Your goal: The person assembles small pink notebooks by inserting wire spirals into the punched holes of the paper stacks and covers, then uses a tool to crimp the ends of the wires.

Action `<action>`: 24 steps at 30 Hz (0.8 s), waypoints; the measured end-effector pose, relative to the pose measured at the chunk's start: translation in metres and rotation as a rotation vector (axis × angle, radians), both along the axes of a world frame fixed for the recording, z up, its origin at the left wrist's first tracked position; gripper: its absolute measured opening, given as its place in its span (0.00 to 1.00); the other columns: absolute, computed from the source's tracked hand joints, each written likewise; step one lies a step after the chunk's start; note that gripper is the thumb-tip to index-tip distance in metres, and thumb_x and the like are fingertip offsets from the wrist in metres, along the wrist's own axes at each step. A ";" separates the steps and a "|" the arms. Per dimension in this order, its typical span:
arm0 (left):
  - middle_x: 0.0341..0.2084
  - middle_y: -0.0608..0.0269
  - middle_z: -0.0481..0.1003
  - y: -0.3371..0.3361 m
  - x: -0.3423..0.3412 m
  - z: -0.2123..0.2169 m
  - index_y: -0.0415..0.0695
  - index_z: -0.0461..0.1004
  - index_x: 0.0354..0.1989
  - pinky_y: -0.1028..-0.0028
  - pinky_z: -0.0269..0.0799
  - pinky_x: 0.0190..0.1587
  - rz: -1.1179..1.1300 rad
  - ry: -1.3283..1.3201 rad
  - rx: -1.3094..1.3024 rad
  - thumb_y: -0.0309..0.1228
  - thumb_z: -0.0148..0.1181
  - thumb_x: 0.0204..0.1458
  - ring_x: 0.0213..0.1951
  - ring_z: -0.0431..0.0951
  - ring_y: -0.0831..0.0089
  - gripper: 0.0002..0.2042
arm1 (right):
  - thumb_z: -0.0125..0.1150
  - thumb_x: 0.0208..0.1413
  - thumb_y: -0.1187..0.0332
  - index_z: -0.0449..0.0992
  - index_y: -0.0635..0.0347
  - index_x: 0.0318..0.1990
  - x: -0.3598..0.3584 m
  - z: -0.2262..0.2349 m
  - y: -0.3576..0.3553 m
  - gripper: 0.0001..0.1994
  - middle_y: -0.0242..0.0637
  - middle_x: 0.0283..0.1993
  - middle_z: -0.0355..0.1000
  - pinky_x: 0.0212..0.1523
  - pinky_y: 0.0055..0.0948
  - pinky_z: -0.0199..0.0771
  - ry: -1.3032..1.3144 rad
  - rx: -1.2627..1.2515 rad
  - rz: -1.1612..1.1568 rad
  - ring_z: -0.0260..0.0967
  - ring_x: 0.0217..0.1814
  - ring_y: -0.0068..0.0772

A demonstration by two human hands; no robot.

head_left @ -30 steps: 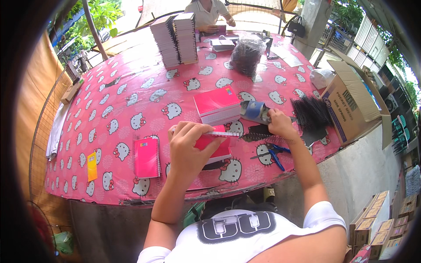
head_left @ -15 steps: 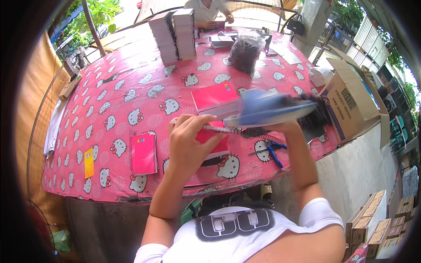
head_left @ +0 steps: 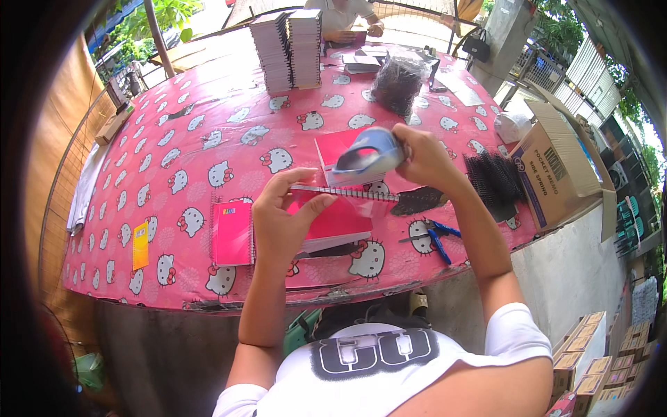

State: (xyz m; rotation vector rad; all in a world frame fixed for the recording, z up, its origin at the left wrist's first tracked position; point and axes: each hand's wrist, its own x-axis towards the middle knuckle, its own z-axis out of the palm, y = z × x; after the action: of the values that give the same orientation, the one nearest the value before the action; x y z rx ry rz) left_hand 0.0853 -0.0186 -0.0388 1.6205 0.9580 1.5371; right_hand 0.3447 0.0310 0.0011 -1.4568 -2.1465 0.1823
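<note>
My left hand [head_left: 281,208] is closed on a thin spiral notebook [head_left: 313,190], pinched between thumb and fingers and held nearly edge-on. A spiral coil [head_left: 375,196] runs along its edge toward the right. My right hand [head_left: 425,156] grips a blurred blue-and-white tool with a looped handle [head_left: 369,154], raised just above the coil. Under my hands lies a stack of pink-covered notebook blocks [head_left: 340,226]. Behind it are more pink-covered blocks [head_left: 333,147], partly hidden by the tool. Blue-handled pliers [head_left: 439,244] lie near my right forearm.
A pink spiral notebook [head_left: 232,233] and a small yellow booklet [head_left: 141,245] lie to the left. Black coils [head_left: 493,184] are heaped by a cardboard box [head_left: 559,167]. Tall notebook stacks [head_left: 271,55] and a bagged dark bundle [head_left: 399,83] stand farther back. Another person [head_left: 344,21] sits across the table.
My right hand has swung the blue-and-white tool leftward, from beyond the coil's right end to above the coil. My left hand keeps its hold on the notebook. The view has shifted slightly.
</note>
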 end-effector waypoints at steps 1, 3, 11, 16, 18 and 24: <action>0.38 0.61 0.77 -0.001 -0.002 -0.002 0.37 0.77 0.41 0.78 0.75 0.41 -0.041 -0.106 -0.034 0.21 0.69 0.45 0.40 0.78 0.76 0.14 | 0.62 0.34 0.79 0.74 0.61 0.38 -0.001 0.000 0.005 0.17 0.39 0.32 0.76 0.36 0.34 0.72 0.164 -0.034 -0.010 0.75 0.36 0.35; 0.38 0.60 0.78 0.001 -0.007 -0.008 0.35 0.77 0.42 0.79 0.75 0.41 -0.107 -0.245 -0.116 0.21 0.67 0.48 0.40 0.77 0.77 0.13 | 0.63 0.35 0.77 0.72 0.62 0.37 -0.005 0.002 -0.011 0.16 0.41 0.31 0.75 0.36 0.35 0.72 0.451 0.036 0.341 0.75 0.36 0.37; 0.38 0.52 0.80 0.024 -0.029 -0.028 0.34 0.76 0.47 0.79 0.75 0.42 -0.390 -0.512 -0.246 0.23 0.63 0.53 0.40 0.79 0.74 0.13 | 0.63 0.37 0.79 0.71 0.61 0.38 -0.026 0.004 -0.004 0.16 0.35 0.29 0.71 0.36 0.27 0.70 0.500 -0.114 0.342 0.69 0.33 0.26; 0.36 0.53 0.80 0.029 -0.031 -0.032 0.34 0.77 0.46 0.78 0.75 0.43 -0.428 -0.572 -0.344 0.24 0.63 0.53 0.39 0.79 0.75 0.12 | 0.63 0.36 0.79 0.71 0.62 0.39 -0.025 0.006 0.001 0.17 0.39 0.33 0.75 0.42 0.31 0.72 0.431 0.034 0.409 0.73 0.40 0.30; 0.36 0.53 0.80 0.030 -0.033 -0.034 0.35 0.78 0.45 0.78 0.75 0.42 -0.409 -0.560 -0.361 0.25 0.64 0.53 0.38 0.78 0.76 0.12 | 0.60 0.38 0.79 0.72 0.61 0.41 -0.027 0.004 0.003 0.17 0.46 0.36 0.74 0.42 0.37 0.73 0.262 0.029 0.237 0.73 0.41 0.44; 0.34 0.57 0.80 0.027 -0.025 -0.033 0.36 0.78 0.39 0.80 0.75 0.38 -0.331 -0.559 -0.291 0.23 0.66 0.50 0.36 0.78 0.78 0.09 | 0.58 0.41 0.76 0.70 0.60 0.44 0.056 -0.065 0.020 0.18 0.51 0.38 0.74 0.41 0.48 0.72 0.233 0.360 -0.496 0.72 0.44 0.59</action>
State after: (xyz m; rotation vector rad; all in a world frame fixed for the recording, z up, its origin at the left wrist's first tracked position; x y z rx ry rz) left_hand 0.0605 0.0089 -0.0713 1.0013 0.5400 1.4244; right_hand 0.4007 0.0510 -0.0637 -1.6029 -1.4868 -0.1977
